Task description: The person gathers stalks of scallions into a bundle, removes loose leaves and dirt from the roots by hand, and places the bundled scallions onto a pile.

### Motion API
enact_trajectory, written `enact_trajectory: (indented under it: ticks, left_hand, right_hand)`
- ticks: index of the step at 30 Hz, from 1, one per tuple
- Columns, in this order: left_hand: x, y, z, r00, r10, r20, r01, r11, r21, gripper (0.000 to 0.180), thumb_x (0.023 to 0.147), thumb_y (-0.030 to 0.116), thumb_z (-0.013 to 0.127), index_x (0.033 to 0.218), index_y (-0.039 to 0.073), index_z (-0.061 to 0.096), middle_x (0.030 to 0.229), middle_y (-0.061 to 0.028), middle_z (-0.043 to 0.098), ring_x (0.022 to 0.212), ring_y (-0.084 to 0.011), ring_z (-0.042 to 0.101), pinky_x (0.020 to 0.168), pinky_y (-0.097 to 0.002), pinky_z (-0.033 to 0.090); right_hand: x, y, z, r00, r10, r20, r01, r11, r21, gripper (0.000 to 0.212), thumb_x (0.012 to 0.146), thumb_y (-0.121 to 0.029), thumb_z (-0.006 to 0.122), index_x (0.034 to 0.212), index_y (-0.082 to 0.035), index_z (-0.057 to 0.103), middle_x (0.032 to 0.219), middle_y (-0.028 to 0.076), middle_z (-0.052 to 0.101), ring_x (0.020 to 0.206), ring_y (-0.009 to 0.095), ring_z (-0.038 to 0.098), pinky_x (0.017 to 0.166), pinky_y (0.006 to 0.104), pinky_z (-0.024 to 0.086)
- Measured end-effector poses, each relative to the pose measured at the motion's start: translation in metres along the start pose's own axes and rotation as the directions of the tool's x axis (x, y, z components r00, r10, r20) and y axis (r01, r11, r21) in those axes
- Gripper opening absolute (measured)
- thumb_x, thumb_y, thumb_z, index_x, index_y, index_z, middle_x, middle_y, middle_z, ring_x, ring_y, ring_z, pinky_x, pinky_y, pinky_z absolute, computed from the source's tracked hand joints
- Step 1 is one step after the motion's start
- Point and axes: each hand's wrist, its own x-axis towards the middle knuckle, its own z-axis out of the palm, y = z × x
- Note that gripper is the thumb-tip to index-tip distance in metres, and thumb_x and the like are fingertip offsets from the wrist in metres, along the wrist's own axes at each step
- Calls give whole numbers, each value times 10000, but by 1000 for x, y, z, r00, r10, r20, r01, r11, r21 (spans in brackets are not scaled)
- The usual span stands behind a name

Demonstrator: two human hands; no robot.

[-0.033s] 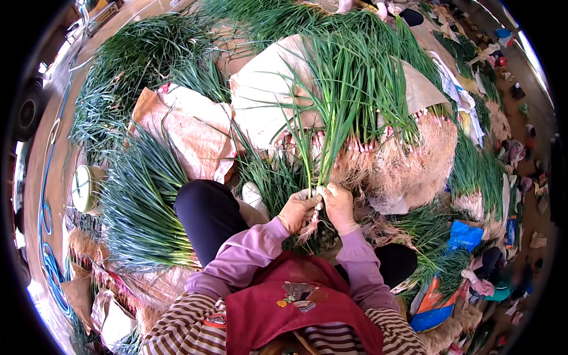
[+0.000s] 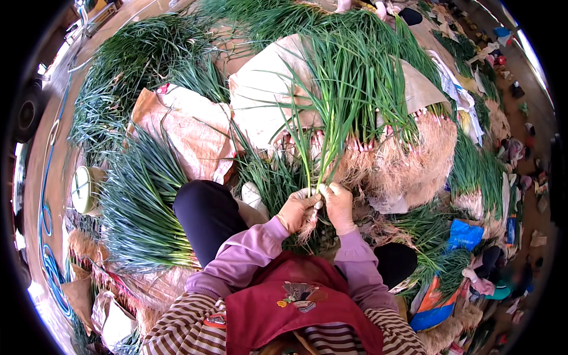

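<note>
In front of my lap, both hands are closed on a few green onions. Their long green leaves fan upward and away from me, and pale bulbs with stringy roots hang below the fingers. My left hand grips the stalks just above the bulbs. Close beside it, nearly touching, my right hand pinches the stalks with its thumb and fingers. Just beyond lies a large row of green onions with reddish-white bases and tan roots, partly over a beige sheet.
Piles of green onions lie to my left and at the far left. A pinkish sack lies between them. A lidded pale bucket and a blue hose sit at the left. A blue-and-orange bag and another person's hand are at right.
The bulbs and roots between my hands have shifted slightly to the left and down. My hands stay almost in place, still gripping the stalks.
</note>
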Motion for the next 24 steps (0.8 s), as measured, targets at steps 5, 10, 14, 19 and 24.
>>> enact_trajectory:
  ticks: [5,10,14,19,24]
  left_hand:
    - [-10,-3,-4,963,-91,252,143,970,-195,129,908,132,531,1002,46,554,622,13,468,426,-80,363,398,-225,380]
    - [-12,-13,-14,934,-112,340,106,994,34,346,957,333,423,1049,17,528,593,32,397,420,-70,366,397,-209,370]
    - [-27,1,-11,909,-118,400,75,990,121,373,931,379,481,1015,24,558,563,56,397,389,-51,398,365,-175,349]
    - [-20,-6,-21,983,93,157,-137,943,304,236,907,268,562,915,36,599,564,38,471,370,-44,401,332,-169,353]
    - [-31,30,-17,961,268,73,-278,930,241,230,930,262,517,975,50,594,626,12,552,391,-36,420,325,-171,312]
  right_hand:
    - [10,-16,-17,907,403,124,-391,695,603,197,913,-206,557,855,-20,585,645,-20,486,521,66,410,507,216,384]
    - [21,-30,-4,844,451,290,-531,629,568,368,956,-336,399,915,-16,576,634,5,479,489,71,379,487,231,421]
    - [17,-25,-1,883,348,315,-469,669,577,251,920,-223,469,885,-5,590,616,15,514,505,80,457,472,228,420]
    - [15,31,3,865,375,333,192,366,-910,266,834,-274,578,891,-31,668,787,98,660,714,254,631,672,364,500]
    - [16,5,-15,737,517,436,134,521,-843,332,809,-370,625,852,-42,648,673,60,642,575,228,605,666,361,485]
